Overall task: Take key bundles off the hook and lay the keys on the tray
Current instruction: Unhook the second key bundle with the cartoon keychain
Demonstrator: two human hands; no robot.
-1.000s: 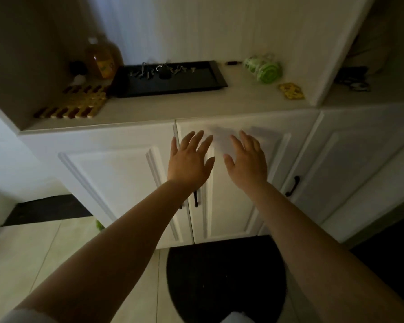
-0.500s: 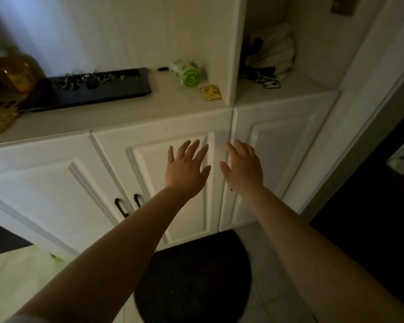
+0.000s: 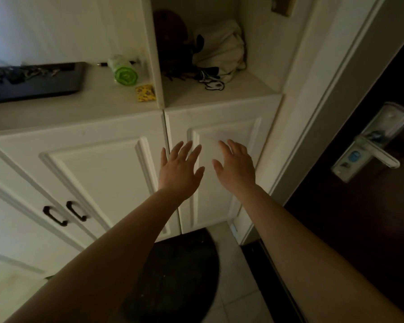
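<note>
A black tray [image 3: 44,88] lies on the white cabinet top at the left edge of view, with key bundles [image 3: 26,72] spread along its back part. My left hand [image 3: 179,170] and my right hand [image 3: 237,169] are stretched out side by side in front of a white cabinet door, well below and to the right of the tray. Both hold nothing and their fingers are spread. No hook is in view.
A green roll [image 3: 123,71] and a yellow packet [image 3: 145,93] lie right of the tray. A niche holds a white bag [image 3: 222,52] and a dark helmet [image 3: 170,31]. A dark door with a metal handle [image 3: 371,148] stands at right. A black mat [image 3: 177,271] covers the floor.
The view has swung to the right: the tray slid to the left edge and the dark door with its handle came in. Both hands stay open and empty, side by side.
</note>
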